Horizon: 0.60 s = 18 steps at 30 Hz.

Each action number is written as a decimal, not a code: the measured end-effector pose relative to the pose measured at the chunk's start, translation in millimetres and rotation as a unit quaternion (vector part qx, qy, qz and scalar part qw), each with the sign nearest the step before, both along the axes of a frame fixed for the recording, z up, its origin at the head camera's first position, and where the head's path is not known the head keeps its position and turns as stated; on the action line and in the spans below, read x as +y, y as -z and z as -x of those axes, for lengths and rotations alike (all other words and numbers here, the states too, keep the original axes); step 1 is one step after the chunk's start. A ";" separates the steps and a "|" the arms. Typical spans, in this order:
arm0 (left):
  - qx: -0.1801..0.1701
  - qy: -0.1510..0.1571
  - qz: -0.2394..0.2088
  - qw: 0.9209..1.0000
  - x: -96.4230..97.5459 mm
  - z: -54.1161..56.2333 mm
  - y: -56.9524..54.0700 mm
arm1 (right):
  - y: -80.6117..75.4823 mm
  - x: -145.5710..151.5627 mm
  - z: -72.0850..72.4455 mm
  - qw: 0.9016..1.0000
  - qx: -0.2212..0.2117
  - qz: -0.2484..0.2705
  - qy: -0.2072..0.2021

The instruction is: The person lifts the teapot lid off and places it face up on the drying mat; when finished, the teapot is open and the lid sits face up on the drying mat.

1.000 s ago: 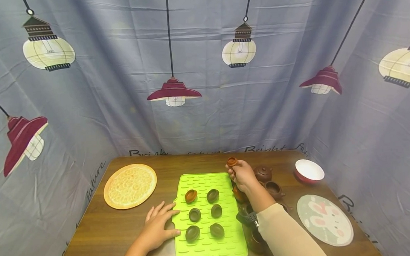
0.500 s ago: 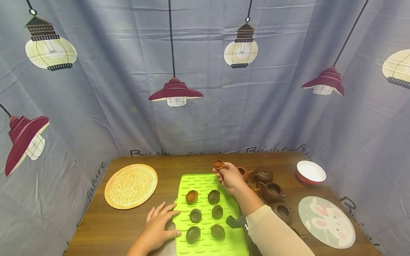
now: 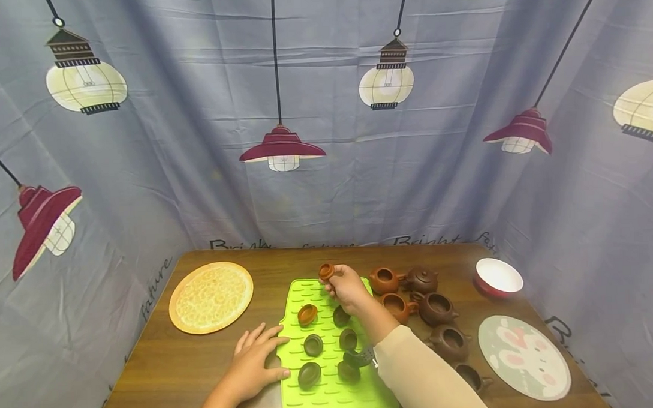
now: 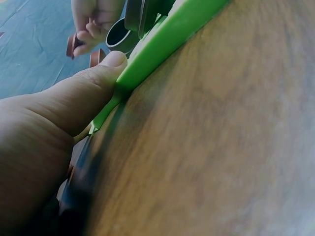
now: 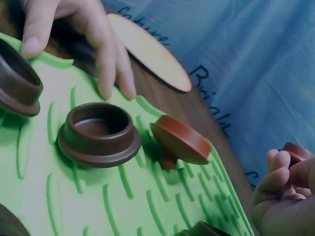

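My right hand (image 3: 351, 289) pinches a reddish-brown teapot lid (image 3: 326, 271) above the far end of a lime green ridged mat (image 3: 322, 402). The right wrist view shows its curled fingers, with the lid partly hidden behind them. My left hand (image 3: 251, 364) lies at the mat's left edge, fingers spread and fairly straight. In the left wrist view its thumb (image 4: 106, 73) touches that edge. On the mat several teapot lids rest upside down in two columns: an orange-brown lid (image 3: 307, 314) at far left, the others dark brown, such as one (image 5: 100, 132) near the middle.
Right of the mat stand several teapots, including a reddish lidless teapot (image 3: 384, 280), a dark lidless teapot (image 3: 437, 309) and a lidded teapot (image 3: 421, 280). Farther right are a red-and-white bowl (image 3: 499, 276) and a round rabbit mat (image 3: 524, 356). A round yellow mat (image 3: 211, 298) lies at left.
My right hand has moved left with the reddish-brown lid, from beside the teapots to over the mat's far end, uncovering the teapots. The left hand stays at the mat's edge.
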<state>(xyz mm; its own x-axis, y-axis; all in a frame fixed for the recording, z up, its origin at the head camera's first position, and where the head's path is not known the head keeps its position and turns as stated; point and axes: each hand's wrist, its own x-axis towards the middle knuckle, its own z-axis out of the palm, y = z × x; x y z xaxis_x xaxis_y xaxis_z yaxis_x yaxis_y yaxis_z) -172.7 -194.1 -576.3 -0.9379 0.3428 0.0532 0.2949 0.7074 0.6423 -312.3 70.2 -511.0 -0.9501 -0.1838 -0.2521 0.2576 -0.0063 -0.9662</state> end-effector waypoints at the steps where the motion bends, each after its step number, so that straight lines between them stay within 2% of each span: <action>1: 0.000 0.001 0.001 1.000 -0.1 0.4 0.2 | 1.4 -2.5 0.8 1.000 0.004 -0.011 -0.004; 5: -0.003 -0.001 0.003 1.000 0.1 0.9 3.0 | 7.5 -12.0 3.5 0.999 0.008 -0.044 -0.019; 10: -0.005 -0.002 -0.001 1.000 3.1 -3.0 7.4 | 18.5 -20.0 -0.9 0.995 -0.004 -0.095 -0.036; 14: 0.002 -0.003 -0.004 1.000 4.0 -2.7 3.3 | 22.7 -25.1 -1.6 0.992 -0.001 -0.121 -0.039; 18: 0.012 -0.003 0.000 1.000 2.0 -0.2 -0.8 | 23.5 -29.8 0.1 0.992 0.000 -0.117 -0.036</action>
<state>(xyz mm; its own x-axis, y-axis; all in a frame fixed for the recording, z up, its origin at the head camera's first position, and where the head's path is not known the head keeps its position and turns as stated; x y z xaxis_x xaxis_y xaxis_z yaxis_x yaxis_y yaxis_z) -172.6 -192.1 -575.6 -0.9382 0.3379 0.0751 0.3062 0.7089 0.6354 -312.4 40.5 -534.6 -0.9368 -0.1876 -0.2954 0.2486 0.2371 -0.9391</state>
